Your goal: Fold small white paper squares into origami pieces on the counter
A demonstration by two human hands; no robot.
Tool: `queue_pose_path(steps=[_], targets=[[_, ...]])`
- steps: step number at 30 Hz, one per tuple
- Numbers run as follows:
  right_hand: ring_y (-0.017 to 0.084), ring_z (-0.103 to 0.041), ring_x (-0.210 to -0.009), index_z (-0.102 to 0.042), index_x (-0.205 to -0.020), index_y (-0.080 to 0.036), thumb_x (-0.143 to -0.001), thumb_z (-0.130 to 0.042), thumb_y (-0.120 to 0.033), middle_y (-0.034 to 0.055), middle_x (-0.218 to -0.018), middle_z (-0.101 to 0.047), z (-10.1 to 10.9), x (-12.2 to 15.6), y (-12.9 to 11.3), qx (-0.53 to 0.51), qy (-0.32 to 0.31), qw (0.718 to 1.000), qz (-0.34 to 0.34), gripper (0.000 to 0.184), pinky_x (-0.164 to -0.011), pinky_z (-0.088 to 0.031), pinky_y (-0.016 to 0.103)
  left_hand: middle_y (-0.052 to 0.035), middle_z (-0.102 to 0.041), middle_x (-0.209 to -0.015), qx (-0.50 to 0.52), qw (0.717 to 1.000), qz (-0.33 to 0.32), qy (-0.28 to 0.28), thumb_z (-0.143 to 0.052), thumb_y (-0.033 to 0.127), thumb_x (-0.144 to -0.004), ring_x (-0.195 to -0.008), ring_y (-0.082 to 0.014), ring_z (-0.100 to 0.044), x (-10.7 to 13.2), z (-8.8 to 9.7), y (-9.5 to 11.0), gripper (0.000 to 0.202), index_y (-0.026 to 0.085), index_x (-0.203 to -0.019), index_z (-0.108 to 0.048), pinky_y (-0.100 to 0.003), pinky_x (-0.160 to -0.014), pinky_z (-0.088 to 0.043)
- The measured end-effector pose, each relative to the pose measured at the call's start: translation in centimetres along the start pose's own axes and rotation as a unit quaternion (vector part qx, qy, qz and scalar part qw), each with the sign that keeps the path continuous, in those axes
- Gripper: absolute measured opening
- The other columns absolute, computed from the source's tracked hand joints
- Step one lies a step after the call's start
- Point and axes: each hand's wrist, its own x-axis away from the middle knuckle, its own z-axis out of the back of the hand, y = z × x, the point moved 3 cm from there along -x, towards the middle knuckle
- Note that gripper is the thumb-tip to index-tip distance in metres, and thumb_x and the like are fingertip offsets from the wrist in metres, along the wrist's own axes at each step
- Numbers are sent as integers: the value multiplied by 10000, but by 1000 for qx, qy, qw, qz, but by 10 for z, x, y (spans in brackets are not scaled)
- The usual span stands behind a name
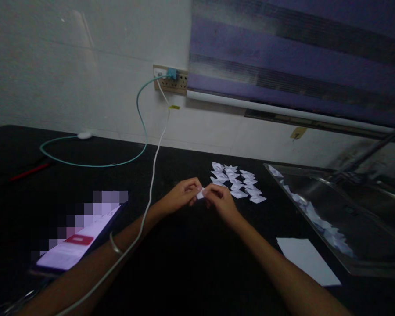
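My left hand (181,194) and my right hand (219,199) meet over the black counter (191,263), both pinching one small white folded paper piece (200,193) between their fingertips. Just beyond my hands, several small folded white paper pieces (237,182) lie in rows on the counter. A metal bangle sits on my left wrist.
A lit phone (80,241) lies at the left with a white cable (154,166) running to a wall socket (171,79). A green cable (95,162) loops on the counter. A white paper sheet (307,259) lies right. A steel sink (349,219) holds paper scraps.
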Motion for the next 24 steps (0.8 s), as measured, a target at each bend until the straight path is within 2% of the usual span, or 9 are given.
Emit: queue_pose_path(steps=[5,12,18,20,24], targets=[[129,-510,-530,-683,-677,-183,-779,-694,-356,-15,-572,-580,1,1,-2,-8,55,998,8,201,-531,-386,263,42,-534,-655,-8,999,-9,31,-600,449,-915,-547,-74,-494,-1,2,1,315,152,-812,-568,-204,-546,-394],[149,-540,-577,-723,-717,-187,-818,-692,-358,12,-632,-639,1,5,-2,23,103,993,42,200,-555,-414,276,51,-527,-612,-24,998,-18,58,-608,456,-918,-499,-62,-474,-1,3,1,322,149,-821,-586,-190,-503,-373],[145,-526,-546,-722,-775,-185,-816,-704,-426,23,-660,-640,8,3,-1,10,168,985,34,245,-507,-399,276,70,-526,-572,-10,993,-16,114,-572,459,-940,-445,-59,-484,-3,4,2,314,174,-820,-520,-185,-475,-375],[144,-525,-545,-706,-781,-186,-800,-714,-432,21,-662,-630,7,2,-2,12,161,986,32,247,-495,-395,272,61,-556,-594,-5,992,-22,126,-560,454,-947,-456,-65,-518,-4,5,1,302,180,-833,-504,-188,-481,-392],[133,-520,-567,-660,-772,-187,-783,-714,-372,-3,-644,-580,-1,3,-1,40,107,993,30,193,-514,-396,255,61,-566,-602,2,986,-31,161,-534,444,-964,-459,-65,-526,-5,8,2,280,187,-863,-486,-184,-468,-376]])
